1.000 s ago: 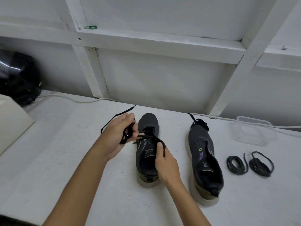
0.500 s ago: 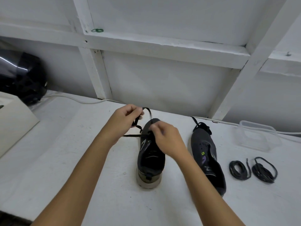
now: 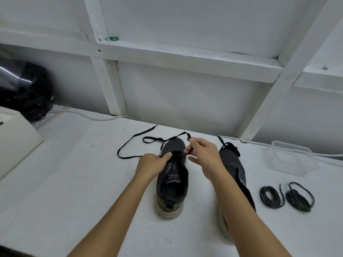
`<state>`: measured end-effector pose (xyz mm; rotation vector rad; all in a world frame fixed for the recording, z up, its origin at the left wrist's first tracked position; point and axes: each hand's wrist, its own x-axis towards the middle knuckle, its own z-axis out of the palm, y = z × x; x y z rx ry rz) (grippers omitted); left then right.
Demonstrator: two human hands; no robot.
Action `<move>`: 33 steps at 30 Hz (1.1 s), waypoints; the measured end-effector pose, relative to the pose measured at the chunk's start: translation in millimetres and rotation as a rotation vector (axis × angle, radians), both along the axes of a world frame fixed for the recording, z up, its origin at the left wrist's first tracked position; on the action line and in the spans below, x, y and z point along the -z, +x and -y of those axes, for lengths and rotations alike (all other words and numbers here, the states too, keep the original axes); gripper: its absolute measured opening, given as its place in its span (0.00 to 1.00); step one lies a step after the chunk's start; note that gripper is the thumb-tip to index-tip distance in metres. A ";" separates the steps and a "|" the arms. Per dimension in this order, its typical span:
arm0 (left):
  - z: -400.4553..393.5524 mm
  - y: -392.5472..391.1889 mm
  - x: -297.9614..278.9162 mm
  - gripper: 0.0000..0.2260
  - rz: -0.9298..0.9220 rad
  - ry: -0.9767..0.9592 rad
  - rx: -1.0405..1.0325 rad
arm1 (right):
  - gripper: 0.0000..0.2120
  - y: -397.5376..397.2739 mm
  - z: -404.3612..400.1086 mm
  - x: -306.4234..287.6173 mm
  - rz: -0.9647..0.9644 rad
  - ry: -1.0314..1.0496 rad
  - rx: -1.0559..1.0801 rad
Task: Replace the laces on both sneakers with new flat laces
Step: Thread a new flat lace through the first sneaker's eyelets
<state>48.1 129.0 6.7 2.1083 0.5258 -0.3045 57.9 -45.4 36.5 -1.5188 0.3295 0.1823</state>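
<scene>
Two dark grey sneakers stand on the white table [image 3: 78, 182], toes away from me. The left sneaker [image 3: 171, 184] is between my hands. My left hand [image 3: 151, 165] holds its upper by the eyelets, fingers curled on the edge. My right hand [image 3: 202, 154] pinches a black flat lace [image 3: 130, 145] just above the toe; the lace's free length loops over the table to the left. The right sneaker [image 3: 233, 164] is partly hidden behind my right forearm, a black lace bunched at its toe. Two coiled black laces [image 3: 271, 196] lie to the right.
A clear plastic container [image 3: 291, 158] sits at the back right. A black helmet-like object [image 3: 24, 89] and a cream box [image 3: 14, 138] occupy the far left. A white cable [image 3: 89, 116] runs along the white framed wall behind the table.
My left hand dropped from the lace to the sneaker's eyelet edge. My right hand rose to the toe and pinches the lace, whose free end now trails over the table at left.
</scene>
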 end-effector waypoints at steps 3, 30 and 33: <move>-2.0 8.7 -0.1 0.13 -0.032 -0.223 -0.063 | 0.06 2.6 -1.9 1.1 0.005 -0.030 0.001; -42.2 5.5 -29.8 0.16 0.183 0.144 0.588 | 0.11 0.7 0.8 -5.7 0.081 -0.212 -0.273; -62.0 1.4 -34.5 0.14 0.216 0.199 0.562 | 0.13 2.1 14.1 -11.8 0.044 0.063 -0.094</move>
